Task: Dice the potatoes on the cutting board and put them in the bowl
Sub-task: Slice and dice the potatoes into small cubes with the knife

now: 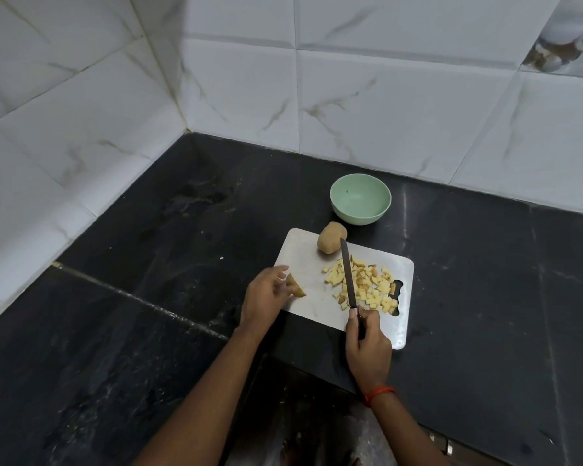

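Observation:
A white cutting board (303, 260) lies on the black counter. A whole unpeeled potato (330, 237) sits at the board's far edge. Several yellow potato dice (367, 284) are heaped on the right half of the board. My right hand (367, 344) grips the handle of a knife (348, 274), whose blade lies across the heap and points toward the whole potato. My left hand (265, 295) is at the board's left edge, its fingertips on a potato wedge (295, 286). A pale green bowl (360, 199) stands empty just beyond the board.
The black stone counter (155, 264) runs into a corner of white marble-look tiled walls (384, 95). The counter's front edge drops away below my arms, with a dark floor (303, 415) beneath.

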